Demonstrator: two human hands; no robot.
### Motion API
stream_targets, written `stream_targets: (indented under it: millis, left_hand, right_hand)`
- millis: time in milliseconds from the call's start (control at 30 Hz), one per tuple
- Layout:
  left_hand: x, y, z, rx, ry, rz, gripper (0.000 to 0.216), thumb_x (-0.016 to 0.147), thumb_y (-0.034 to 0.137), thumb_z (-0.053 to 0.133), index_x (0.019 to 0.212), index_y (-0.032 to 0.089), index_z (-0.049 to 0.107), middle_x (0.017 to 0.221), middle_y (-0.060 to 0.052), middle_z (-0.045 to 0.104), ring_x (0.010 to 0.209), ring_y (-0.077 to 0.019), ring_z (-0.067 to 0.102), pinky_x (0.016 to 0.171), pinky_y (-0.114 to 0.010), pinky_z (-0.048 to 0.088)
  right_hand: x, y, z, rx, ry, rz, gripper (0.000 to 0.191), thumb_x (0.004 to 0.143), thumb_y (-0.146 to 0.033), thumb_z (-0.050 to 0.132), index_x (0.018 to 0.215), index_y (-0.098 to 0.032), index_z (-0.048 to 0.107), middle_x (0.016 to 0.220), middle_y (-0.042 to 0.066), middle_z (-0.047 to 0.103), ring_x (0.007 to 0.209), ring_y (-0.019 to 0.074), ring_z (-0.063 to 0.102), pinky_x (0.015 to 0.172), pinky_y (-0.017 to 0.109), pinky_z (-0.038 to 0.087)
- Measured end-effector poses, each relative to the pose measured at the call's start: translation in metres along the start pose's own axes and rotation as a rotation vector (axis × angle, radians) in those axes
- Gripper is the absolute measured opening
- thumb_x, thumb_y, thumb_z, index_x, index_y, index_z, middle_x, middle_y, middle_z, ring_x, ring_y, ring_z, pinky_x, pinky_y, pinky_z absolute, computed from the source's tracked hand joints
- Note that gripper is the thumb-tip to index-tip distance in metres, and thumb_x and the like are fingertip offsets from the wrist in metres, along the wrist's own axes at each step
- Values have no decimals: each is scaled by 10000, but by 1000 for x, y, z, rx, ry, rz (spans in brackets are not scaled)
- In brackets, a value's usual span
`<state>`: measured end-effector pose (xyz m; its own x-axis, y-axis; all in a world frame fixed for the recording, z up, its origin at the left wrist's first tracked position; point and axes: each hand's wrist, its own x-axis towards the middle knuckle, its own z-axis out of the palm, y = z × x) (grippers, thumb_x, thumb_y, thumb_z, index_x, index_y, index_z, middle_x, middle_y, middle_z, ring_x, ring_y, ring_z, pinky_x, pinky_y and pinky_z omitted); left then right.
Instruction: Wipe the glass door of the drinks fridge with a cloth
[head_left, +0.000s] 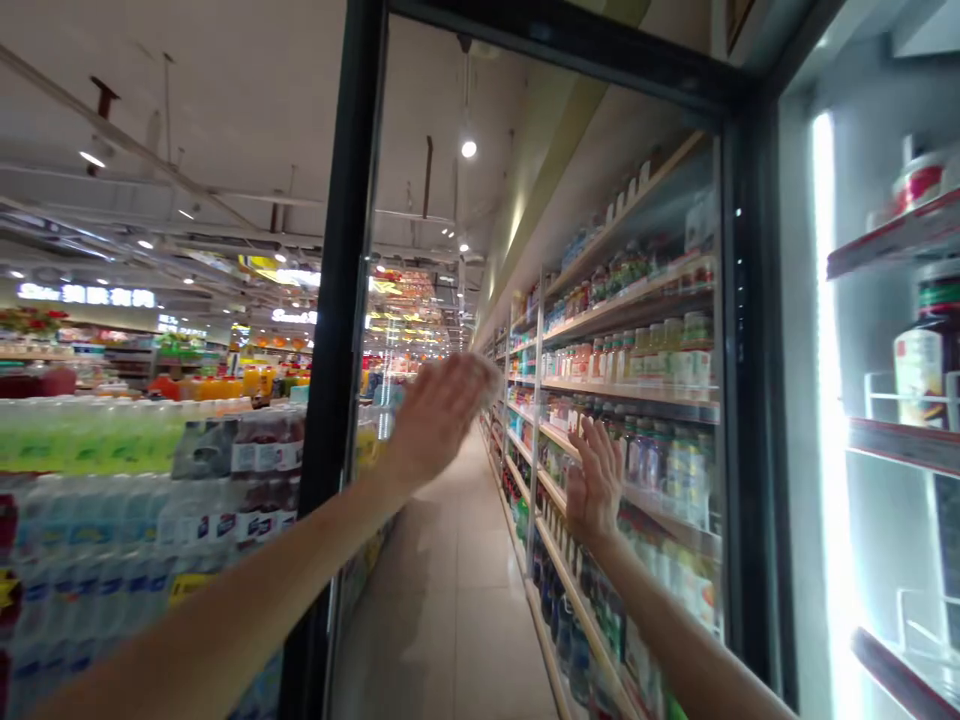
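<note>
A black-framed glass door (746, 380) stands open in front of me, and the aisle shows through its pane. My left hand (442, 415), smeared by motion, is laid against the glass with a whitish cloth (486, 375) under its fingers; its folds are too blurred to make out. Further right and slightly lower, my right hand (596, 485) is raised at the pane, fingers apart, holding nothing that I can see. Whether its palm touches the glass I cannot tell.
To the right is a lit cooler interior (900, 420) with bottles on red-edged racks. Behind the glass, long shelves (630, 385) of bottled drinks line the tiled aisle (450, 600). Stacked packs of bottles (150, 530) stand left of the door frame.
</note>
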<state>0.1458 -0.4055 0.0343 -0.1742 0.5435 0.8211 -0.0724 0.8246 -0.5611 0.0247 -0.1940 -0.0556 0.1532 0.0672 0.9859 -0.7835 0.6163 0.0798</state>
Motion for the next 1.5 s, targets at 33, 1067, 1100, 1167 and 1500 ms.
stream_targets:
  millis: [33, 1067, 1100, 1167, 1500]
  left_hand:
    - [-1, 4, 2, -42, -44, 202, 467, 898, 228, 381, 1363, 213, 339, 1443, -56, 356, 1374, -199, 209, 1109, -399, 190]
    - [13, -11, -8, 40, -43, -109, 496, 909, 256, 360, 1393, 179, 285, 1457, -97, 322, 1370, -231, 217, 1098, -430, 200]
    - [7, -6, -8, 2, -78, 45, 489, 910, 258, 358, 1391, 199, 291, 1451, -76, 338, 1369, -215, 222, 1103, -412, 196]
    - [-5, 2, -6, -95, -176, 418, 465, 914, 239, 341, 1379, 256, 315, 1438, -9, 369, 1362, -150, 237, 1118, -347, 169]
    - [-20, 11, 0, -115, -108, 361, 458, 907, 230, 358, 1364, 247, 342, 1441, -16, 363, 1374, -152, 203, 1120, -361, 172]
  right_hand:
    - [0, 0, 0, 2, 0, -3, 389, 884, -224, 343, 1256, -212, 459, 1369, 101, 462, 1340, 240, 322, 1080, 503, 223]
    - [-3, 2, 0, 79, 28, 31, 444, 897, -267, 291, 1332, -209, 354, 1339, 112, 486, 1340, 239, 325, 1075, 543, 231]
    - [-3, 3, 0, 76, 25, 24, 445, 895, -259, 294, 1333, -210, 353, 1341, 110, 484, 1340, 237, 325, 1075, 535, 236]
    - [-3, 3, -1, 70, 19, 17, 446, 891, -246, 306, 1333, -211, 358, 1342, 108, 483, 1337, 235, 329, 1076, 524, 243]
    - [-2, 1, 0, 66, 22, 15, 430, 883, -240, 311, 1301, -197, 407, 1342, 110, 484, 1330, 251, 339, 1074, 528, 234]
